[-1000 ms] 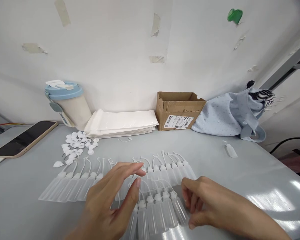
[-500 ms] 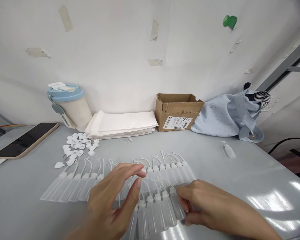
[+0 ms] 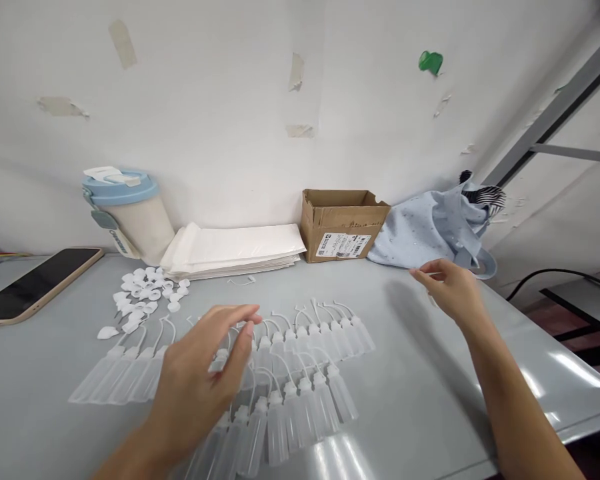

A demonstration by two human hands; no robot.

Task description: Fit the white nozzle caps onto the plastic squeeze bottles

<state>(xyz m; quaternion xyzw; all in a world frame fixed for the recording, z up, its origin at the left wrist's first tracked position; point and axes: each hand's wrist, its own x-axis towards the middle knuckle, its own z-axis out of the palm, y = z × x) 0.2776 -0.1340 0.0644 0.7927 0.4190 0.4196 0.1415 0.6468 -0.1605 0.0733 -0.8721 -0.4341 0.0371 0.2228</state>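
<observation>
My left hand point(image 3: 195, 367) hovers over the middle of the small translucent plastic bottles, holding nothing I can see. Its thumb and forefinger are curved toward each other with a narrow gap. Bottles lie side by side in a left group point(image 3: 115, 377), a back right row point(image 3: 330, 340) and a front row point(image 3: 285, 427); thin white curved tails rise from their necks. My left hand hides some of them. Raised above the table at right, my right hand point(image 3: 447, 287) has its fingertips together, nothing showing between them. Partly behind it is a loose whitish piece point(image 3: 433, 301).
White caps point(image 3: 140, 293) lie in a loose pile at left, beside a phone point(image 3: 35, 283). Along the wall stand a blue-lidded cup point(image 3: 140, 223), a stack of white envelopes point(image 3: 235, 250), a cardboard box point(image 3: 345, 230) and a light blue cloth bag point(image 3: 410, 227).
My right hand has left the end bottle of the front row and moved up and right. My left hand has drawn slightly left, its thumb nearer the forefinger. The view has shifted.
</observation>
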